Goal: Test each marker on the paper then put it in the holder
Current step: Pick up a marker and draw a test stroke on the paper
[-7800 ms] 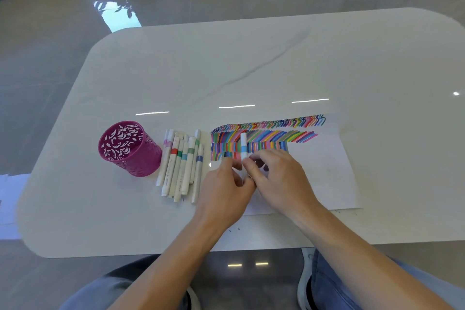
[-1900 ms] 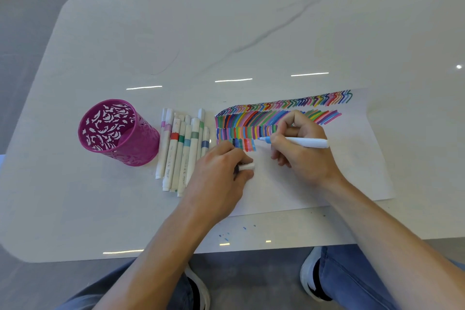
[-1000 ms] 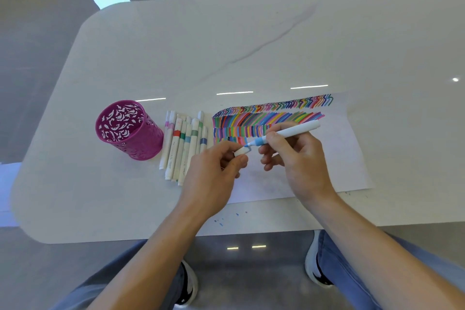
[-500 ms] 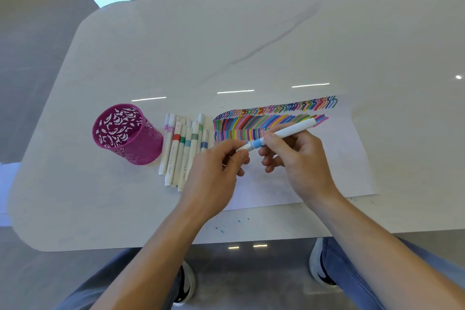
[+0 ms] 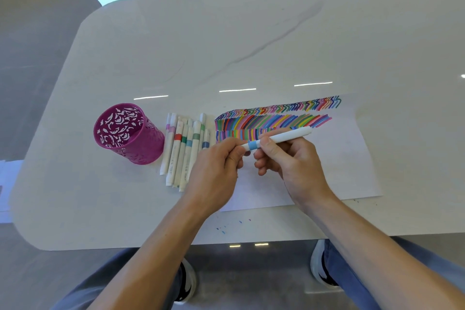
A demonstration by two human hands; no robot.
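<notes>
Right of the holder point(image 5: 125, 133), the left hand point(image 5: 214, 171) is pinching the cap point(image 5: 243, 146), the right hand point(image 5: 292, 161) gripping the marker point(image 5: 279, 137). Pushing straight is likely working best.

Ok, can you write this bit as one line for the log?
right hand: grips marker | left hand: pinches its cap end | holder: stands beside loose markers

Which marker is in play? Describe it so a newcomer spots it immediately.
On the white table, find the paper with colored stripes. Over it, the left hand and right hand grip one white marker with a light-blue band. The other markers lie beside the pink holder.
</notes>
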